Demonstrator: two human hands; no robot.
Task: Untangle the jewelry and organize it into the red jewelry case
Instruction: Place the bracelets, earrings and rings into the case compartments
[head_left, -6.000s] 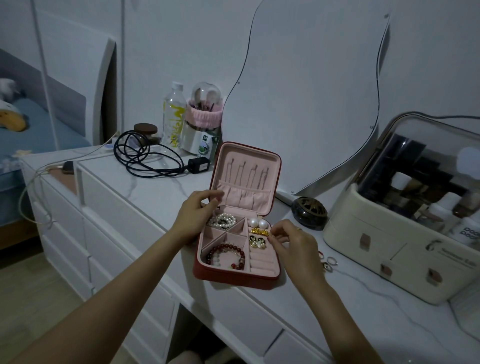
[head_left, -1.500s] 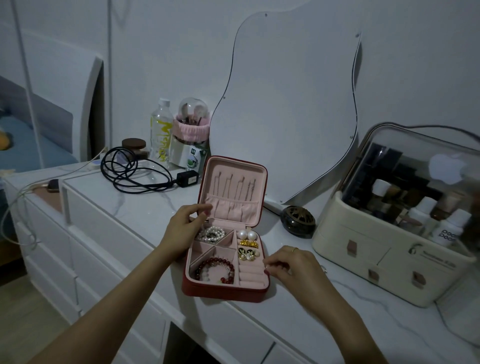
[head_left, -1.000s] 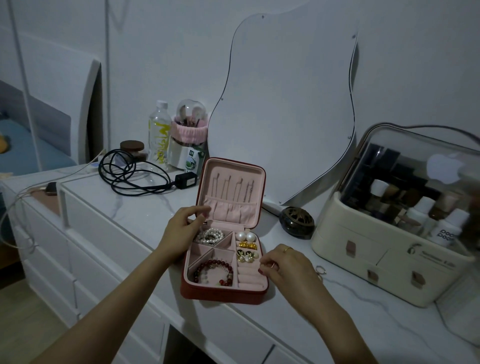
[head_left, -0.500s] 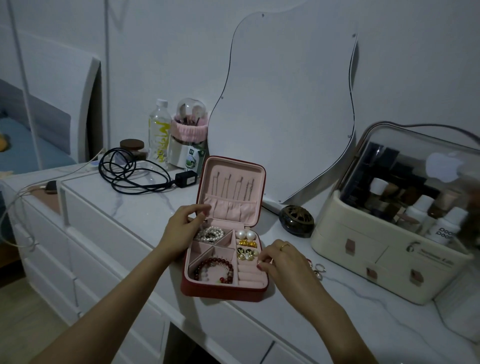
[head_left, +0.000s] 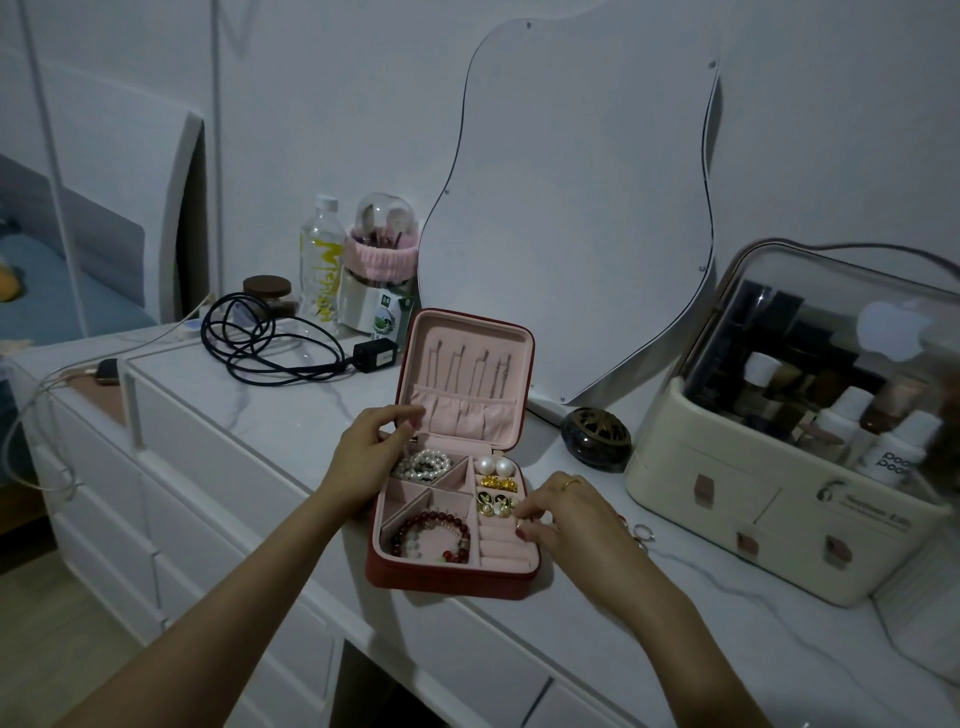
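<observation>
Head view: red jewelry case (head_left: 447, 576) sits between both hands.

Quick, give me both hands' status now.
Left hand: grips the back left edge of the open case, at the lid hinge.
Right hand: fingertips pinched over the ring rolls; whether they hold anything cannot be told.

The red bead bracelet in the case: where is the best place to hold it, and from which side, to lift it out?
Pinch the red bead bracelet on its near arc, coming straight down from above. It lies flat as an open loop in the front-left compartment of the red jewelry case, whose walls block a sideways approach. The right hand is nearest, probably the easier one.
</observation>
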